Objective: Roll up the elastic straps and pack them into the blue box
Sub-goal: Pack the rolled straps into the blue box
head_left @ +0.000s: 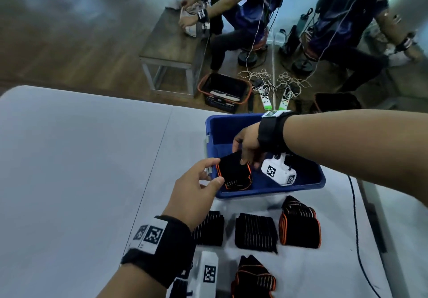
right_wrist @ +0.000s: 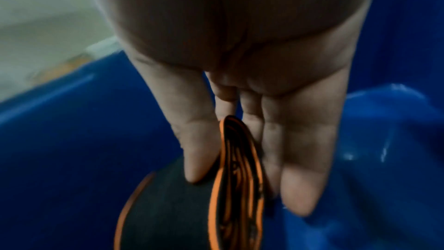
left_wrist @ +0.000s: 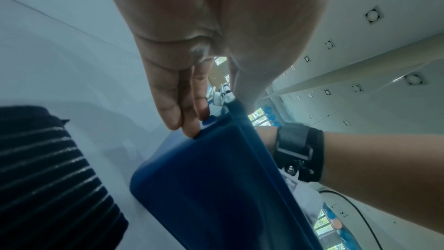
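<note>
The blue box [head_left: 266, 188] stands on the white table [head_left: 81, 170]. A rolled black strap with orange edging [head_left: 234, 175] is in its near-left corner. My right hand [head_left: 245, 158] reaches down into the box and pinches the roll from above; the right wrist view shows thumb and fingers of that hand [right_wrist: 247, 187] on either side of the roll [right_wrist: 235, 178]. My left hand [head_left: 214, 170] is at the box's left rim, fingers straight. In the left wrist view its fingertips [left_wrist: 190, 121] touch the box's outer wall [left_wrist: 216, 187].
Several flat and folded black straps lie on the table before the box, among them a striped one [head_left: 254, 232] and an orange-edged one [head_left: 300, 223]. A black cable [head_left: 356, 228] runs along the table's right side. Beyond the far edge are a floor basket [head_left: 224, 92] and seated people.
</note>
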